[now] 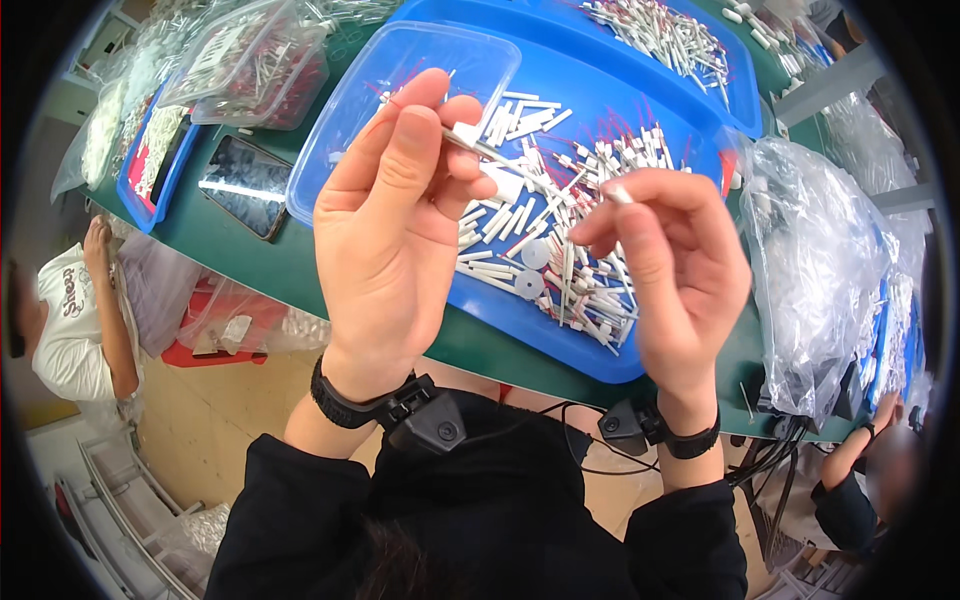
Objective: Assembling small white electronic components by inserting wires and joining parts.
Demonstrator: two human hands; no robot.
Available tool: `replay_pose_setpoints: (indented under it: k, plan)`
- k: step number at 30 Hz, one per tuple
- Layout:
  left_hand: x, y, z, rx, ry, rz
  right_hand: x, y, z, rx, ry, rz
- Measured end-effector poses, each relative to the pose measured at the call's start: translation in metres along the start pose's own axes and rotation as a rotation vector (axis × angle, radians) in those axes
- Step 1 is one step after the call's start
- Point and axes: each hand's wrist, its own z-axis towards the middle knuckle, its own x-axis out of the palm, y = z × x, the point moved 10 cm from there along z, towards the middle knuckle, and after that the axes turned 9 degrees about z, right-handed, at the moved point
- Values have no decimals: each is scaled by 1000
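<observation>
My left hand (385, 230) is raised over the near left side of a blue tray (470, 300). Thumb and fingers pinch a thin pale rod (488, 152) with a white piece near the fingertips. To its right, my right hand (685, 265) is closed too, a small white tube (618, 193) between thumb and forefinger. Below both hands the tray holds many loose white tubes (510, 220) and white parts with thin red wires (640, 145). Two round translucent discs (529, 284) lie among them. A clear plastic box (345, 110) rests on the tray's left side, partly behind my left hand.
A phone (245, 185) lies on the green table (270, 262), left of the clear box. Lidded tubs (255, 75) stand farther back. Another tray of wired parts (670, 45) is at the back. Clear plastic bags (815, 270) crowd the right side. Other people sit left and right.
</observation>
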Motion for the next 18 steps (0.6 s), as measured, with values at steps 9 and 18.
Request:
replay_pose_setpoints:
  k: [9, 18]
  plan:
    - [5, 1, -3, 30, 4, -48, 8, -6, -2, 58, 7, 28]
    - [5, 0, -4, 43, 8, -35, 10, -2, -1, 25, 58, 11]
